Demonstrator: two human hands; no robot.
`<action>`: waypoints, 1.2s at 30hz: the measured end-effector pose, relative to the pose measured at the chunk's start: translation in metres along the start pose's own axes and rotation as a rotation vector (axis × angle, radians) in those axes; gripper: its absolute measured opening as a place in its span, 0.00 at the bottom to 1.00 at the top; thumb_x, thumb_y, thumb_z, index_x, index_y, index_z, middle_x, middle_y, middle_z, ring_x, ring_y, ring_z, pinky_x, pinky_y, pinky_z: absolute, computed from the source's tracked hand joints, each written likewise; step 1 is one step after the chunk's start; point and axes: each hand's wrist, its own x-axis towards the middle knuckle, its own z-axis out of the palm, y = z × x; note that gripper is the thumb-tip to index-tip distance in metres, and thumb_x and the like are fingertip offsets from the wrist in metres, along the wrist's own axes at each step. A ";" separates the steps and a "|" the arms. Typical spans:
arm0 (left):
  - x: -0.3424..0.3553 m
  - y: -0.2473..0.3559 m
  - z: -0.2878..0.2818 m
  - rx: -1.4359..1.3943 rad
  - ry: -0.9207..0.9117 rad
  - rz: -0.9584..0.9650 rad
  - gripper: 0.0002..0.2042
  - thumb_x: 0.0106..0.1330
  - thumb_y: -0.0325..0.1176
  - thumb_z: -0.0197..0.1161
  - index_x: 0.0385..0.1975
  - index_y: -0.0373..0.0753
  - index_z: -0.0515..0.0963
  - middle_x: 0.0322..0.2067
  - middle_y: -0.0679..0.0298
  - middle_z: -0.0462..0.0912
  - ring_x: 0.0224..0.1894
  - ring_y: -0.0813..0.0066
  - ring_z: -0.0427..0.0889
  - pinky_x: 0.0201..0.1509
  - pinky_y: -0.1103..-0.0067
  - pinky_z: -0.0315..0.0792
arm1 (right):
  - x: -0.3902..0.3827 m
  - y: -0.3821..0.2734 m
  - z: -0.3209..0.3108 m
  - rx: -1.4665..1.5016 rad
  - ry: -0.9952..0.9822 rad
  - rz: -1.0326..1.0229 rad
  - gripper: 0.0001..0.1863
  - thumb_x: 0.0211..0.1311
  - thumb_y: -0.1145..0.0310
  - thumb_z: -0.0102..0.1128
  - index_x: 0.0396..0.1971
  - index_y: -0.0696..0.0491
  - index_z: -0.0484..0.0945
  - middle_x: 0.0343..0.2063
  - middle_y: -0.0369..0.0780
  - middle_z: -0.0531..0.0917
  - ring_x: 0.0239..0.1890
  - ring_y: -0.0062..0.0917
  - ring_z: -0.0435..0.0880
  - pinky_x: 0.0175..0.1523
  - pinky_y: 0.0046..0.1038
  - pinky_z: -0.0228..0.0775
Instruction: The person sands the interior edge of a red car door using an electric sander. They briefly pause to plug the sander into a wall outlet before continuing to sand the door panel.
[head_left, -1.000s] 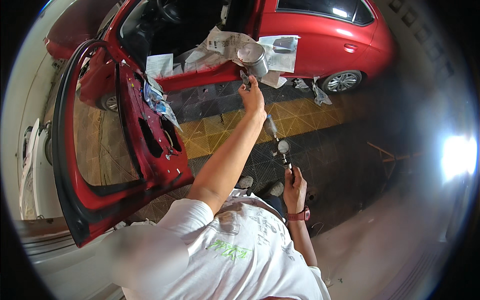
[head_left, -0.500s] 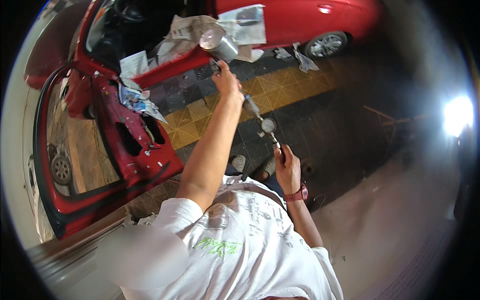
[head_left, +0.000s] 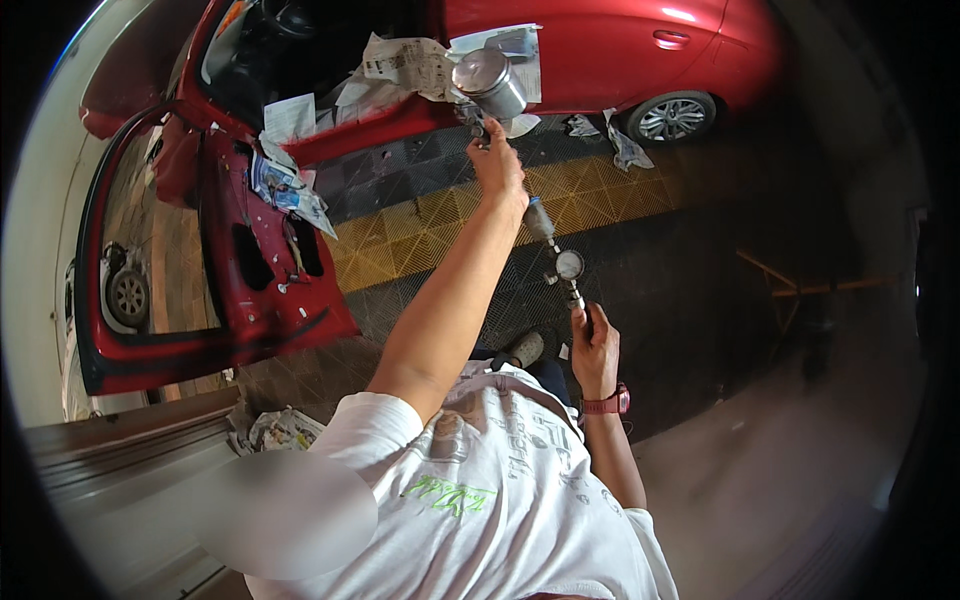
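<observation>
My left hand [head_left: 497, 170] is stretched far out and shut on the grip of a paint spray gun [head_left: 478, 118] with a shiny metal cup [head_left: 490, 83] on top. The gun points at the paper-masked sill of a red car [head_left: 600, 50]. From the gun's base an air line runs down to a round pressure gauge [head_left: 569, 264]. Just under the gauge, my right hand [head_left: 595, 350], with a red watch on its wrist, is shut on the air line fitting.
The car's red front door [head_left: 240, 270] stands open at the left, stripped of trim. Newspaper masking [head_left: 410, 62] covers the door opening. A yellow grating strip [head_left: 430, 225] crosses the dark grid floor. Crumpled paper [head_left: 282, 430] lies near my left side, and a rear wheel [head_left: 670, 117] is at the upper right.
The view has swung a little, so the car sits differently in the picture. Both hands keep their holds, with the gun still raised at the sill.
</observation>
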 end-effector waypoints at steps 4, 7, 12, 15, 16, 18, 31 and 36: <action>-0.014 -0.010 0.020 0.009 -0.006 0.010 0.35 0.69 0.64 0.56 0.59 0.39 0.58 0.25 0.68 0.64 0.17 0.81 0.60 0.17 0.80 0.54 | 0.011 0.016 -0.016 0.012 0.005 -0.016 0.14 0.73 0.63 0.57 0.35 0.60 0.76 0.15 0.47 0.72 0.16 0.39 0.69 0.24 0.36 0.60; -0.008 -0.022 0.019 0.099 0.002 0.036 0.32 0.71 0.62 0.55 0.56 0.38 0.60 0.30 0.65 0.68 0.25 0.79 0.69 0.25 0.79 0.65 | 0.018 0.023 -0.023 -0.026 -0.077 0.010 0.15 0.73 0.61 0.57 0.37 0.61 0.77 0.15 0.46 0.73 0.15 0.35 0.70 0.24 0.34 0.61; -0.006 -0.036 0.034 0.054 0.008 0.140 0.25 0.73 0.60 0.54 0.47 0.43 0.61 0.21 0.74 0.63 0.19 0.87 0.61 0.19 0.85 0.57 | 0.023 0.005 -0.028 0.195 0.065 0.042 0.23 0.73 0.52 0.58 0.46 0.61 0.80 0.20 0.40 0.80 0.21 0.18 0.73 0.29 0.26 0.66; -0.021 -0.031 0.046 0.097 -0.060 0.128 0.28 0.74 0.61 0.51 0.54 0.41 0.60 0.36 0.64 0.65 0.34 0.76 0.65 0.36 0.76 0.60 | 0.026 0.032 -0.019 0.258 0.121 0.048 0.24 0.72 0.52 0.58 0.45 0.62 0.80 0.21 0.40 0.78 0.22 0.17 0.68 0.29 0.26 0.63; -0.032 -0.024 0.053 0.117 -0.099 0.106 0.29 0.74 0.61 0.50 0.57 0.40 0.60 0.41 0.61 0.65 0.39 0.72 0.66 0.41 0.73 0.61 | 0.026 0.026 -0.027 0.255 0.078 0.146 0.23 0.74 0.53 0.57 0.42 0.63 0.79 0.22 0.40 0.76 0.23 0.17 0.65 0.28 0.26 0.60; -0.049 -0.018 0.069 0.162 -0.218 0.087 0.32 0.74 0.63 0.48 0.61 0.39 0.59 0.51 0.53 0.69 0.51 0.64 0.71 0.54 0.66 0.66 | 0.022 0.027 -0.025 0.320 0.083 0.142 0.22 0.75 0.54 0.56 0.38 0.63 0.77 0.22 0.38 0.74 0.23 0.17 0.62 0.28 0.27 0.58; -0.161 -0.125 0.200 0.081 -1.024 -0.396 0.20 0.73 0.62 0.52 0.37 0.51 0.62 0.18 0.76 0.59 0.16 0.86 0.59 0.18 0.84 0.57 | -0.037 0.028 -0.077 1.447 0.304 0.362 0.18 0.78 0.54 0.50 0.39 0.55 0.75 0.25 0.31 0.71 0.21 0.11 0.64 0.19 0.17 0.48; -0.193 -0.169 0.212 0.099 -1.011 -0.520 0.19 0.73 0.61 0.52 0.33 0.53 0.61 0.18 0.78 0.58 0.16 0.88 0.59 0.18 0.85 0.56 | -0.061 0.066 -0.089 1.407 0.410 0.404 0.19 0.78 0.53 0.49 0.41 0.56 0.76 0.27 0.33 0.74 0.20 0.12 0.64 0.18 0.16 0.50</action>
